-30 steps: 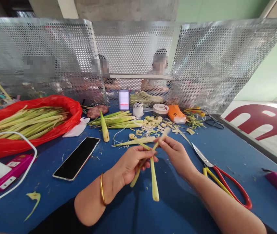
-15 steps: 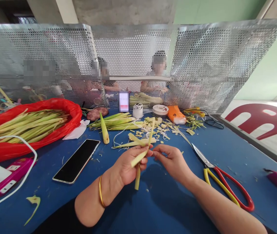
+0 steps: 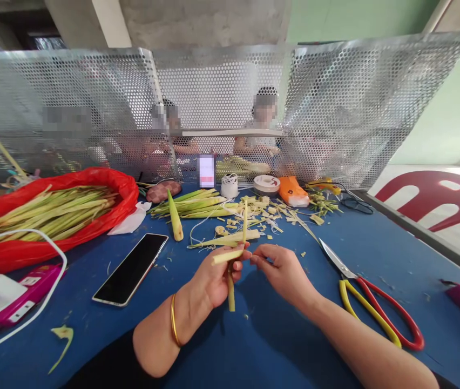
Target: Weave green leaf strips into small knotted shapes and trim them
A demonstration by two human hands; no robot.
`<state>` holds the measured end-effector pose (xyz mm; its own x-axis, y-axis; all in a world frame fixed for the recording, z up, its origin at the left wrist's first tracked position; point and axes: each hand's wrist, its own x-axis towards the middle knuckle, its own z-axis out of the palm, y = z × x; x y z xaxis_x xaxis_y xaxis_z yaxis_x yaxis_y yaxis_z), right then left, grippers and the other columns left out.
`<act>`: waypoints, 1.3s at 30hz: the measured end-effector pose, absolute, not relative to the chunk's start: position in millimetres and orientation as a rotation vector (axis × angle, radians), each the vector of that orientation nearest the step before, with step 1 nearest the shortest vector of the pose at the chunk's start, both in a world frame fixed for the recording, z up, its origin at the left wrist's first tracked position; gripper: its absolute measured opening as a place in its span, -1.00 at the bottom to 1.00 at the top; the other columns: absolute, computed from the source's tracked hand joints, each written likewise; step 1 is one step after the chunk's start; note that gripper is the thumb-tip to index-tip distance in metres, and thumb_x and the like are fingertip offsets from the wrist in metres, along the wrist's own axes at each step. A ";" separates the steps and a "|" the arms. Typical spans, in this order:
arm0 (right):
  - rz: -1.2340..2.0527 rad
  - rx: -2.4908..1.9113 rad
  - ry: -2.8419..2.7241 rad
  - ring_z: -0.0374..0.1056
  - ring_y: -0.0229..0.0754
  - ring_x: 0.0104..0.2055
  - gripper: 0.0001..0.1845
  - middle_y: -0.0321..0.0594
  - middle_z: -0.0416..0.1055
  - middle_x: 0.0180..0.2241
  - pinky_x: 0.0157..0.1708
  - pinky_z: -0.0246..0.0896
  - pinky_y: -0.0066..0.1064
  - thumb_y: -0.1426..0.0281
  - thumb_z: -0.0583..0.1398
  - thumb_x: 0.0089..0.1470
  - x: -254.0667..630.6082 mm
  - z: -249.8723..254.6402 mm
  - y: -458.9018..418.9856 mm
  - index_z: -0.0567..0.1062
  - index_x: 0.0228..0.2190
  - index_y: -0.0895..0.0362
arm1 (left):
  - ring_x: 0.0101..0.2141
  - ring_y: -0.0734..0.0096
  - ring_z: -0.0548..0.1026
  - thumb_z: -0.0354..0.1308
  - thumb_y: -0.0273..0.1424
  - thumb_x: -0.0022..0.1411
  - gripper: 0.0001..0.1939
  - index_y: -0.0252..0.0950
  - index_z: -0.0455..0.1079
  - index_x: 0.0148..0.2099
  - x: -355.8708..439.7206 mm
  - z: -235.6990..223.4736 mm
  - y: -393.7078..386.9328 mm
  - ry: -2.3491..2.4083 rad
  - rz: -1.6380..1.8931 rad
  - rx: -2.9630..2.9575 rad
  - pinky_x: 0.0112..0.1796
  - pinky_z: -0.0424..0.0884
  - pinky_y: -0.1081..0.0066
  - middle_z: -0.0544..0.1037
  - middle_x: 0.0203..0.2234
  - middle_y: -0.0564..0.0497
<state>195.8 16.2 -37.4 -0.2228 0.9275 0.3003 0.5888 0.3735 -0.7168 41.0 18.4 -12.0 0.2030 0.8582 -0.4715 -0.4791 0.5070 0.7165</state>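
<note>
Pale green leaf strips [image 3: 227, 257], crossed over each other, are pinched in my left hand [image 3: 212, 281], which wears a gold bangle. One strip points up, one lies to the left and one hangs below the fingers. Close by on the right, my right hand [image 3: 284, 273] has its thumb and fingertips pressed together. Whatever lies between those fingertips is too small or hidden to make out. Just beyond the hands, a pale leaf piece [image 3: 224, 239] lies on the blue table [image 3: 278, 346] among trimmed scraps [image 3: 268, 208].
Red-and-yellow-handled scissors [image 3: 370, 302] lie open at right. A black-screened phone [image 3: 132, 270] and a red bag [image 3: 128, 189] of long leaves are at left. A white thread spool [image 3: 229, 186], tape roll [image 3: 266, 183] and orange packet [image 3: 292, 190] stand before a perforated metal screen [image 3: 222, 75]; people sit behind it.
The crossed strips have turned a little in my left hand: the upper one is now more upright and the left one flatter. My right hand stays pinched close beside them.
</note>
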 end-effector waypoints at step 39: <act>1.242 -1.253 -1.751 0.00 -0.36 -0.67 -0.64 -0.45 0.17 -0.72 -0.65 -0.09 -0.50 0.10 0.15 0.08 199.5 -27.9 11.3 0.36 -0.56 0.10 | -0.66 0.55 0.43 0.26 -0.47 0.03 -0.92 -0.38 0.49 -0.35 41.0 -23.3 26.5 1.168 1.314 0.827 -0.66 0.18 0.59 0.62 -0.50 -0.07</act>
